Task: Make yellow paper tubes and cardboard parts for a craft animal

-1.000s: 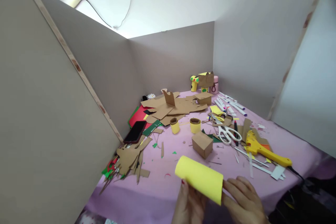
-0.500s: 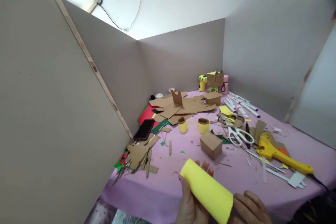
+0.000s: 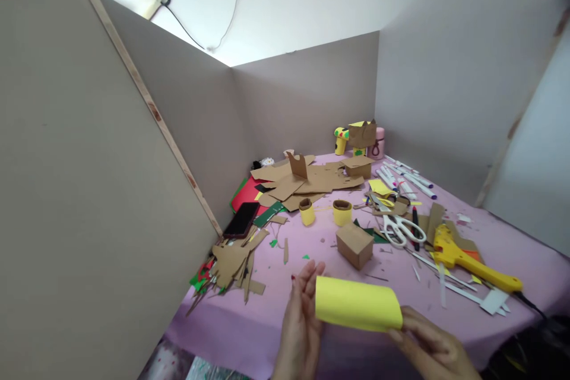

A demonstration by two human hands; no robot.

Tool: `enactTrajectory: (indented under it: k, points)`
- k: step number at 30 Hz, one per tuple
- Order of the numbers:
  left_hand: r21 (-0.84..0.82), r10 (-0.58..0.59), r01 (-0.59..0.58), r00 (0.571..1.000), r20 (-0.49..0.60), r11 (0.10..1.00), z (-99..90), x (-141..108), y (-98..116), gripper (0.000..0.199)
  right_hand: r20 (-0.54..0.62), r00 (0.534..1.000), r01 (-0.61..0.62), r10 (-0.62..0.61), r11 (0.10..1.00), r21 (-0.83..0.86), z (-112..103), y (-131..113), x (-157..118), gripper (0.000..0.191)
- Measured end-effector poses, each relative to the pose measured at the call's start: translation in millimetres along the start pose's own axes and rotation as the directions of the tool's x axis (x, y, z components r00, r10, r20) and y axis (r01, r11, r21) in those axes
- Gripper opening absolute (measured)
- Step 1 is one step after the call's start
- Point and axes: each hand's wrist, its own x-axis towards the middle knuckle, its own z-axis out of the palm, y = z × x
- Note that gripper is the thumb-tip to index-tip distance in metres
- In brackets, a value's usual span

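Grey partition boards are enclosing a table (image 3: pixel 285 332) that is being covered by a pink cloth and strewn with craft scraps; no brand, label or writing is being shown legibly anywhere on the things. Low in the view, a yellow paper roll (image 3: pixel 357 304) is being held just above the near edge of the table, lying nearly level between two hands. The left hand (image 3: pixel 299 323) is being raised with its palm turned toward the roll's left end, and its fingers (image 3: pixel 307 280) are being kept straight and together, touching that end rather than curled around it. The right hand (image 3: pixel 434 349) is being reached in from the lower right, and the roll's right end is being pinched by its fingers (image 3: pixel 407 323). Just behind the roll, a small cardboard box (image 3: pixel 354 244) is standing on the cloth, with two short yellow tubes (image 3: pixel 342 212) farther back. White-handled scissors (image 3: pixel 401 228) and a yellow glue gun (image 3: pixel 467 252) are lying to the right, while a dark phone (image 3: pixel 241 219) is resting by the left board beside heaped cardboard offcuts (image 3: pixel 231 261).
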Motion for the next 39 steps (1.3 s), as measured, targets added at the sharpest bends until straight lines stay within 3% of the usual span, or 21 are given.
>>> enactTrajectory:
  k: [1, 3, 6, 10, 16, 20, 24, 29, 35, 39]
  points:
    - [0.165, 0.099, -0.095, 0.995, -0.017, 0.982, -2.2, -1, -1, 0.044, 0.005, 0.989, -0.145, 0.145, 0.982, 0.121, 0, -5, 2, 0.017]
    - [0.457, 0.313, -0.277, 0.950, -0.003, 0.845, -5.2, -5, -4, 0.040, 0.047, 0.940, -0.333, 0.338, 0.879, 0.341, 0, -13, 6, 0.024]
    - [0.659, 0.485, -0.411, 0.871, 0.080, 0.630, -3.8, -12, -6, 0.037, 0.101, 0.892, -0.428, 0.440, 0.752, 0.501, 1, -18, 9, 0.031]
    - [0.772, 0.519, -0.439, 0.838, 0.168, 0.459, 5.8, -22, -1, 0.027, 0.083, 0.888, -0.420, 0.452, 0.724, 0.548, 1, -16, 9, 0.033]
    - [0.835, 0.390, -0.426, 0.876, 0.284, 0.349, 15.3, -29, 10, 0.022, 0.046, 0.899, -0.402, 0.436, 0.778, 0.483, 0, -20, 10, 0.029]
    - [0.810, 0.368, -0.383, 0.902, 0.225, 0.444, 16.1, -27, 3, 0.022, 0.145, 0.904, -0.422, 0.403, 0.783, 0.456, 1, -29, 13, 0.036]
    - [0.786, 0.373, -0.351, 0.913, 0.166, 0.509, 15.8, -23, -9, 0.021, 0.135, 0.916, -0.396, 0.378, 0.796, 0.457, 7, -32, 13, 0.034]
    - [0.700, 0.235, -0.255, 0.964, 0.127, 0.667, 16.4, -22, -19, 0.024, 0.176, 0.920, -0.389, 0.350, 0.766, 0.511, 11, -32, 12, 0.034]
    - [0.571, 0.157, -0.149, 0.987, 0.036, 0.807, 14.3, -21, -14, 0.027, 0.205, 0.929, -0.370, 0.308, 0.781, 0.503, 8, -36, 17, 0.032]
    - [0.531, 0.083, -0.111, 0.994, 0.076, 0.840, 9.6, -16, -9, 0.028, 0.239, 0.927, -0.373, 0.289, 0.784, 0.496, 2, -40, 19, 0.031]
